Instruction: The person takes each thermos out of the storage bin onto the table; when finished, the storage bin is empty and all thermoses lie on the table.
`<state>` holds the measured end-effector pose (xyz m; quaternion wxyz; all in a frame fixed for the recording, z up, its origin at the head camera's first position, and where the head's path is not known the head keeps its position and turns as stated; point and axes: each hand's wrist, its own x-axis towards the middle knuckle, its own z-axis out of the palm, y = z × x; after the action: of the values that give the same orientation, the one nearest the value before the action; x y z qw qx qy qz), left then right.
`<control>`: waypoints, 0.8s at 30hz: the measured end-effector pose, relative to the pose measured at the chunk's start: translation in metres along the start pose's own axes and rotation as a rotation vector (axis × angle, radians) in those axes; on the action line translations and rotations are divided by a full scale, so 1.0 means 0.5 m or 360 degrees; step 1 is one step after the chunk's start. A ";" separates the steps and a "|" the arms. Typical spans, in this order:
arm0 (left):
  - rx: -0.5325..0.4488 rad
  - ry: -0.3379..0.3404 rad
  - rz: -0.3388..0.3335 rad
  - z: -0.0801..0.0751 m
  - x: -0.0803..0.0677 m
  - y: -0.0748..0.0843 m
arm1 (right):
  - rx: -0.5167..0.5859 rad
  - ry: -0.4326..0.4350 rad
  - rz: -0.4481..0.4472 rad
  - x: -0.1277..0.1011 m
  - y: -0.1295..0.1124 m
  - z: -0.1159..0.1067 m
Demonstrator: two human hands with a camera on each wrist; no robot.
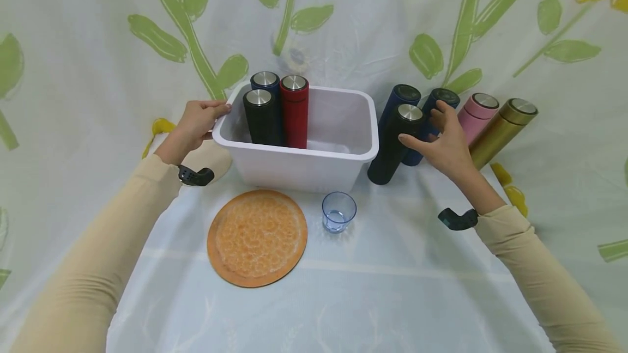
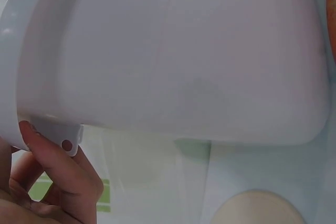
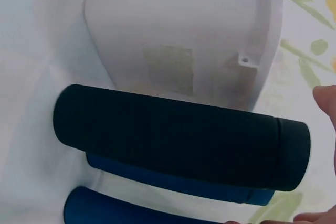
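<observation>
My left hand point(image 1: 200, 120) grips the left rim of a white plastic tub point(image 1: 294, 166); in the left wrist view its fingers point(image 2: 59, 167) curl under the tub's point(image 2: 168, 56) lip. Three flasks stand upright inside: black point(image 1: 262, 120), red point(image 1: 295, 114) and blue point(image 1: 265, 81). To the right of the tub, my right hand point(image 1: 438, 136) hovers with spread fingers by a leaning black flask point(image 1: 392, 146), its fingertips at a dark blue flask point(image 1: 444, 98). The right wrist view shows the black flask point(image 3: 178, 145) free in front of the tub point(image 3: 173, 35), with a fingertip point(image 3: 326, 103) beside it.
More flasks lean in a row at the right: another dark blue point(image 1: 401, 97), pink point(image 1: 478, 114) and gold point(image 1: 502, 131). A small clear blue cup point(image 1: 338, 212) and a round orange mat point(image 1: 257, 237) lie in front of the tub on a leaf-print cloth.
</observation>
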<state>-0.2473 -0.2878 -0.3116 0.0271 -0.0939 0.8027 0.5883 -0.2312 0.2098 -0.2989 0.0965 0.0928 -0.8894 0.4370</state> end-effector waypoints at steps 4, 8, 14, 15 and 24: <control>0.0014 -0.0008 0.0004 0.001 0.000 -0.002 | 0.0007 0.0003 0.0002 -0.006 -0.010 -0.006; 0.0039 -0.0003 0.0012 0.001 -0.002 -0.001 | 0.0017 0.0015 -0.0031 -0.011 -0.023 -0.010; 0.0051 0.0006 0.0004 0.001 -0.006 -0.002 | -0.0010 0.0038 -0.0084 -0.014 -0.045 -0.015; 0.0048 0.0004 0.0005 0.000 -0.005 -0.002 | -0.0009 0.0041 -0.0096 -0.015 -0.048 -0.016; 0.0045 0.0012 0.0006 0.001 -0.006 0.000 | -0.0040 0.0050 -0.0152 -0.013 -0.077 -0.018</control>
<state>-0.2445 -0.2869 -0.3116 0.0244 -0.0940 0.8113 0.5765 -0.2146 0.1943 -0.2661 0.1324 0.1271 -0.8878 0.4221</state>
